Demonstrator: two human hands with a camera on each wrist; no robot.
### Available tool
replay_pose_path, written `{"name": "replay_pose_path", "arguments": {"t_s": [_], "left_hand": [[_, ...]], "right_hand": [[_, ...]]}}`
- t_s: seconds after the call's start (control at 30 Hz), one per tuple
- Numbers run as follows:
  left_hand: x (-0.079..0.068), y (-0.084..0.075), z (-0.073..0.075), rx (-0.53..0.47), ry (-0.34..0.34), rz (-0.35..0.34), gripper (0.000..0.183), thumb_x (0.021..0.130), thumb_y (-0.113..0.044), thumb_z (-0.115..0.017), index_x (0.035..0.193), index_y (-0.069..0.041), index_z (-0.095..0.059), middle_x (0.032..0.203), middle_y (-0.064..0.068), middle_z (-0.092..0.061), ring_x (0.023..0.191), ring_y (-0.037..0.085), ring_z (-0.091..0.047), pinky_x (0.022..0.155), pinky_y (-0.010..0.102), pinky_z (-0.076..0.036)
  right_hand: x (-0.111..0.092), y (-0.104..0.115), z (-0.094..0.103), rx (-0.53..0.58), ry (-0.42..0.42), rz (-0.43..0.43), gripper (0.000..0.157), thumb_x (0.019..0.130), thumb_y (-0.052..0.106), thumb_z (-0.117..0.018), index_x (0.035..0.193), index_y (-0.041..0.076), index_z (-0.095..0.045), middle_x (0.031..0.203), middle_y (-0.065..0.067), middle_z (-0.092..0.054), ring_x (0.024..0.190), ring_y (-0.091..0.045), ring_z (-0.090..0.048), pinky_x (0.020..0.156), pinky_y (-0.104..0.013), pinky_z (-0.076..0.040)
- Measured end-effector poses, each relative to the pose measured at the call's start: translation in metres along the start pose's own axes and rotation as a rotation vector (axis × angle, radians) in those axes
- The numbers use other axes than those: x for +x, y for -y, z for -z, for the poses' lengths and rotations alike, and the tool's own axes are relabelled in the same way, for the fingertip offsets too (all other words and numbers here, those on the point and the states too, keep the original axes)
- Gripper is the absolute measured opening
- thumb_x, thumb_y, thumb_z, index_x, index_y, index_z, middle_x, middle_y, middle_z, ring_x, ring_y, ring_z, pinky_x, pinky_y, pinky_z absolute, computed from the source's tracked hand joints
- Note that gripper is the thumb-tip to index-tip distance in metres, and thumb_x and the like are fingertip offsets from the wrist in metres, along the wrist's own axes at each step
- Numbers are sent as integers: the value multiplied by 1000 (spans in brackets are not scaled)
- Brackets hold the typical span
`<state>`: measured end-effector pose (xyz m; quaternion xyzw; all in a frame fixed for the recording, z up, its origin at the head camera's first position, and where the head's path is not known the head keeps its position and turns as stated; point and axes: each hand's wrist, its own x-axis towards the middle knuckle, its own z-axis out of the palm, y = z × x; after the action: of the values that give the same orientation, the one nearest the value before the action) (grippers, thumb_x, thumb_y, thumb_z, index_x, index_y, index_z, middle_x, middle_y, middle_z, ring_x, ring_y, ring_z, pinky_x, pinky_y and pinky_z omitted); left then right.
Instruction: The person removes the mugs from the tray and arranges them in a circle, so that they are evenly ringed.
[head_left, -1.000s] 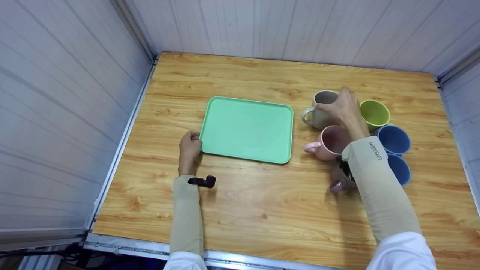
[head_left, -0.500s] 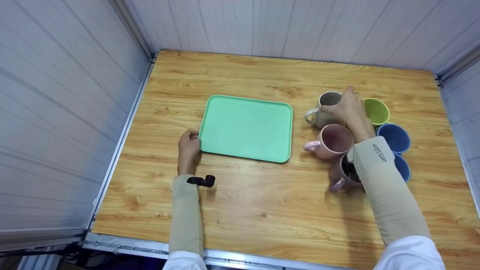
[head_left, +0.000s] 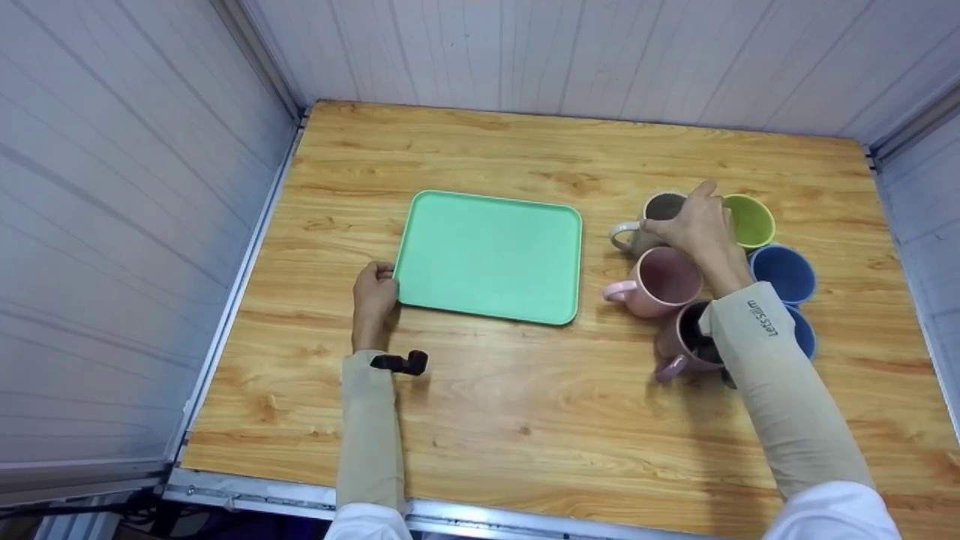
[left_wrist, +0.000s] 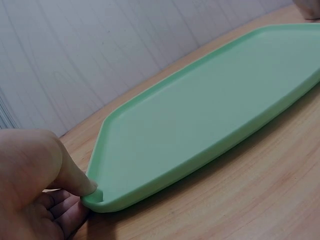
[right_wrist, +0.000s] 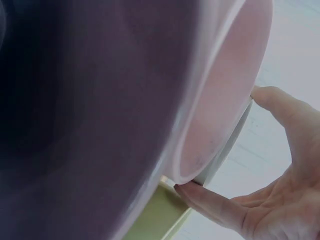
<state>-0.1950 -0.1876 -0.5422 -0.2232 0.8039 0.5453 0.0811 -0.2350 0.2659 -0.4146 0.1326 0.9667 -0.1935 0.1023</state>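
My left hand pinches the near left corner of a light green tray, thumb on the rim and fingers below in the left wrist view. My right hand grips a grey mug from above by its rim, thumb and fingers spread across it. The mug's handle points left. It stands right behind a pink mug, which hides most of it in the right wrist view. A yellow-green mug is just right of the right hand.
Nearer me stands a mauve mug, partly under the right wrist. Two blue mugs are to the right, one half hidden by the sleeve. Pale panel walls enclose the wooden table at the back and sides.
My right hand has shifted the grey mug a little right and nearer me, closer to the pink and yellow-green mugs. The left hand keeps its grip on the tray.
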Motion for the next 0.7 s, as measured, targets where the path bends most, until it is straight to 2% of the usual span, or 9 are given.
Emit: {"name": "replay_pose_path", "arguments": {"t_s": [0.2,0.3,0.4,0.57,0.7], "left_hand": [[0,0,1,10,-6,4,38,89,0,-37,122,-1,-55,116,13,-54,103,24,-50,89,33,-43],[1,-1,1,6,-10,6,38,88,0,-37,121,-2,-55,115,13,-53,102,23,-50,87,32,-43],[1,0,1,6,-7,8,38,88,0,-37,121,-2,-55,115,12,-53,102,23,-50,87,32,-43],[1,1,0,-5,6,10,38,89,0,-37,122,-3,-54,117,12,-53,105,24,-50,89,32,-43],[1,1,0,-7,16,3,39,89,0,-36,123,-3,-54,118,12,-53,106,24,-50,89,33,-43]], "right_hand": [[-2,2,-1,-38,-2,-21,122,72,61,-69,144,-13,-4,125,-42,-44,118,-55,-44,97,-58,-40],[-3,3,-2,-37,-31,-24,117,71,59,-70,141,-13,-10,122,-42,-46,116,-55,-46,94,-58,-41],[-4,4,-4,-33,-42,-32,118,72,57,-71,141,-14,-8,122,-43,-45,116,-54,-46,95,-58,-41],[-5,5,-4,-23,-6,-77,127,75,56,-70,144,-15,9,130,-46,-38,124,-54,-39,104,-57,-35],[-6,4,-3,-19,23,-115,127,77,57,-67,143,-14,16,134,-46,-34,128,-53,-36,107,-56,-32]]}}
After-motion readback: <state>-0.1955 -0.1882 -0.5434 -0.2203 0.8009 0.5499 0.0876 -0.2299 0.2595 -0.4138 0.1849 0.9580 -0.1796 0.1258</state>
